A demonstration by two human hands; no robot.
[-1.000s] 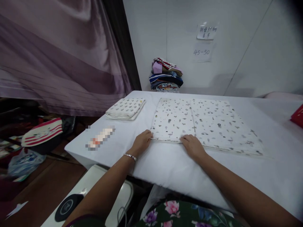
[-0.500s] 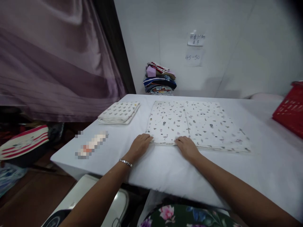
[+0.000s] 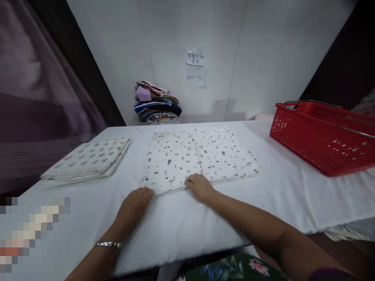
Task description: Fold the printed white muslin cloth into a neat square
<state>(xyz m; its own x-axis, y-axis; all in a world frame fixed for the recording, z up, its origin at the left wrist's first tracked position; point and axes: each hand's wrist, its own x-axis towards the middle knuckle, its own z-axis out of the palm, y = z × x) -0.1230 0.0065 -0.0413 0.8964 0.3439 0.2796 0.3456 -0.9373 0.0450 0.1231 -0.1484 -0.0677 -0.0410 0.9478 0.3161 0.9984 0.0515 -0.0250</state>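
Note:
A white folded cloth (image 3: 175, 160) with small printed animals and plants lies flat on the table, a crease running down its middle. My left hand (image 3: 136, 205), with a silver bracelet at the wrist, has its fingers closed at the near left corner of this cloth. Further along the same near edge, my right hand (image 3: 200, 187) grips around the middle, close to the crease. Both thumbs are largely hidden. To the left rests a thick folded cloth (image 3: 90, 158) with a grey leaf-like pattern, apart from my hands.
The table has a white cover (image 3: 281, 195). On its right stands a red plastic basket (image 3: 316, 136) with metal handles. A stack of folded textiles (image 3: 158, 105) sits by the wall at the back. A blurred-out item (image 3: 35, 230) lies at front left, below a purple curtain (image 3: 29, 89).
My view has swung to the right, bringing the red basket more fully into sight. Both hands are still at the near edge of the printed cloth, the left one at its corner.

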